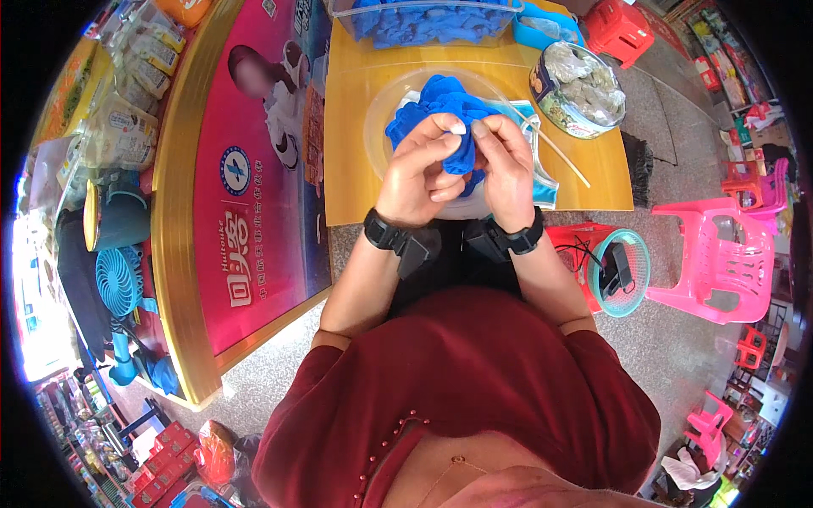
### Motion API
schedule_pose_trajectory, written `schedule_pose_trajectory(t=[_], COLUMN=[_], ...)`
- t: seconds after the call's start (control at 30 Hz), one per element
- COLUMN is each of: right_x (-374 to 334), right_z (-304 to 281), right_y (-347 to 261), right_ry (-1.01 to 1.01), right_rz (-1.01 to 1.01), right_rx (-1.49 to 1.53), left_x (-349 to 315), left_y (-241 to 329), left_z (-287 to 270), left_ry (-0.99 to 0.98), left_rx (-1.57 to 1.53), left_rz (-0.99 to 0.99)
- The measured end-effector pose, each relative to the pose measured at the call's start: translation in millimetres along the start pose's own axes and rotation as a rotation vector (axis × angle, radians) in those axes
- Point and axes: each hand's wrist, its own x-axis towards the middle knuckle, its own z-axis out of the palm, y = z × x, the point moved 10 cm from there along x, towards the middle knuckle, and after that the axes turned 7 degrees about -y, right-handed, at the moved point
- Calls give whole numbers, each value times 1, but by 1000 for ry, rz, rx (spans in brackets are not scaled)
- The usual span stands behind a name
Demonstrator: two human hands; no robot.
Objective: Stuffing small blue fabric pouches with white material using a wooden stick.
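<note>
My left hand (421, 168) pinches a bright blue piece of soft fabric (460, 158) between thumb and fingers. From the other side my right hand (506, 171) grips the same piece, its fingertips close to those of the left. Just behind them, a heap of similar blue fabric (445, 95) lies in a round translucent bowl (378, 102). The exact kind of fabric item is unclear, and my fingers cover part of it. Beside the right hand, a turquoise and white item (544, 188) shows at the bowl's edge, with a thin pale stick (563, 158) slanting across it.
On the yellow table (351, 169) stand a clear bin (339, 25) of blue pieces, a blue tray (523, 35) and a round tin (584, 127) stuffed with plastic bags. A pink counter panel (262, 212) borders the left. Right are a mesh basket (642, 284) and pink chair (716, 262).
</note>
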Motion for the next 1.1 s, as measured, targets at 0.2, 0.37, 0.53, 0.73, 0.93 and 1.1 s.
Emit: schedule_pose_trajectory(t=[0.2, 0.37, 0.53, 0.73, 0.93, 1.1], right_x=[1, 1, -4, -3, -2, -9], right_z=[-8, -7, 7, 3, -2, 16], right_y=[3, 0, 6, 7, -9, -9], right_ry=[-37, -94, -80, -83, -62, -118], right_rz=[53, -77, 21, 121, -127, 81], right_rx=[71, -123, -26, 28, -185, -48], left_x=[-4, -3, -6, -7, -4, -5], left_y=[23, -3, 17, 28, -6, 15], left_z=[-12, 23, 12, -3, 21, 29], left_ry=[171, -140, 148, 160, -110, -225], left_rx=[474, 290, 710, 590, 317, 461], left_rz=[93, -32, 134, 202, -65, 161])
